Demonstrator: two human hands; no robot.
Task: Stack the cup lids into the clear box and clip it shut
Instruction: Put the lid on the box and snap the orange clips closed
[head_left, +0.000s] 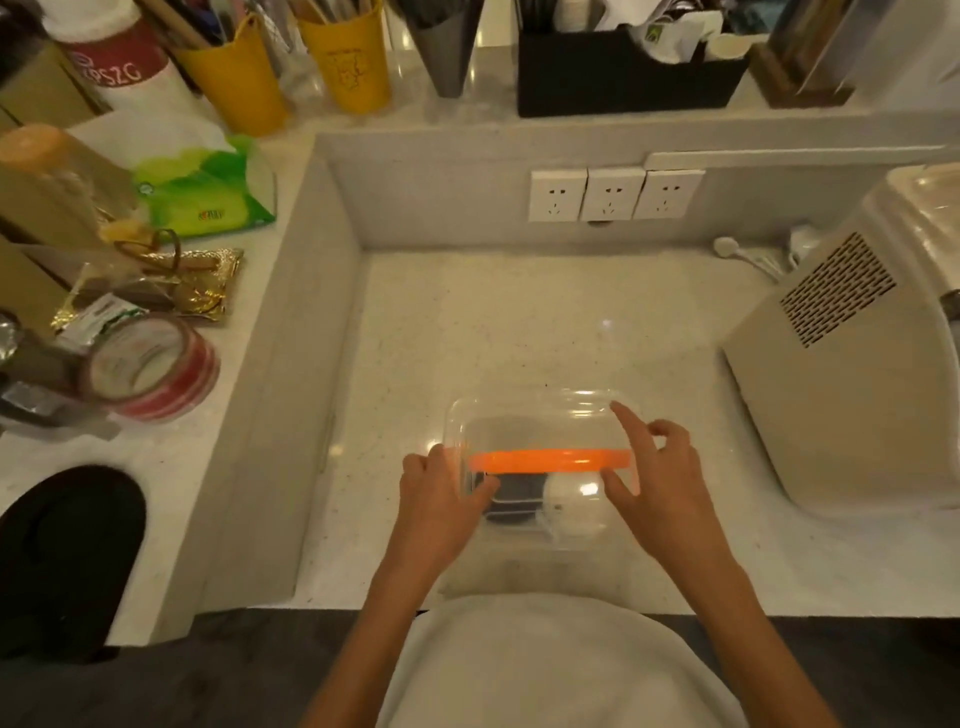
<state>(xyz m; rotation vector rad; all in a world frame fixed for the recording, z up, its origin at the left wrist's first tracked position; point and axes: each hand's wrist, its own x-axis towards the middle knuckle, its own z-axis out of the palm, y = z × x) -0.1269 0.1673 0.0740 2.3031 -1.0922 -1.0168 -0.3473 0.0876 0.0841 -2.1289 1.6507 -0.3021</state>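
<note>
A clear plastic box (540, 415) with an orange band (550, 460) on its lid sits on the pale counter, near the front edge. Through its near wall I see a stack of dark cup lids (511, 501) on the left and white cup lids (571, 506) on the right. My left hand (441, 499) grips the box's left side, thumb over the front-left corner. My right hand (660, 467) rests on the box's right side, thumb at the orange band's right end and index finger stretched over the top. Any clips are hidden by my hands.
A beige appliance (841, 364) with a vent grille stands close on the right. Three wall sockets (613, 195) are behind. The raised left ledge holds a tape roll (150, 366), a green tissue pack (208, 192) and yellow cups (244, 78). A black organiser (623, 78) sits on the back ledge.
</note>
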